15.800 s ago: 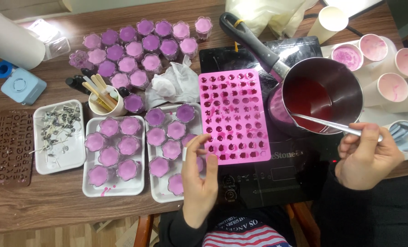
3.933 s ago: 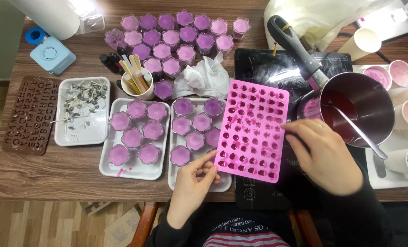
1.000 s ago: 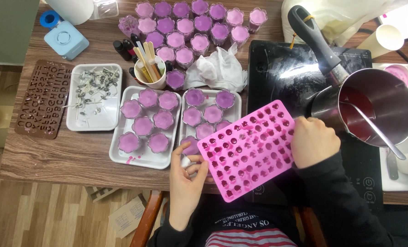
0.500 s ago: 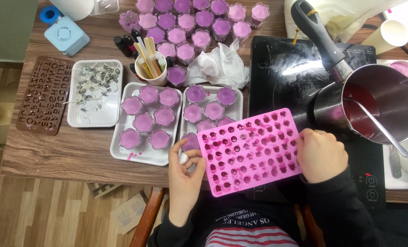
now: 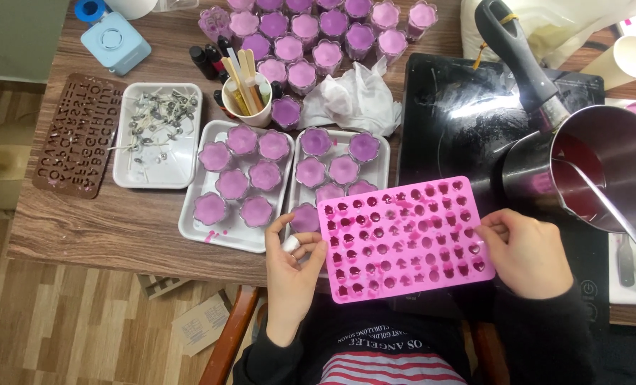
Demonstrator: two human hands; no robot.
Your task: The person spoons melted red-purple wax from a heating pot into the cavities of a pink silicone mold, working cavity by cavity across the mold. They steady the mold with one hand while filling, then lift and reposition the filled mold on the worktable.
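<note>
The left hand (image 5: 293, 267) and right hand (image 5: 528, 249) are each closing around an end of the pink mould (image 5: 402, 239); it is likely light, floppy and best supported at both ends.

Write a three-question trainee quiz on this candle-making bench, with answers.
1. True or false: both hands grip the pink silicone mould.
2. Which holds the metal spoon: A) the steel pot, B) the cup of wooden sticks, C) the blue box?
3. What lies in the leftmost white tray?

Key: 1. True: left hand at its left edge, right hand at its right. 2. A. 3. Loose candle wicks.
</note>
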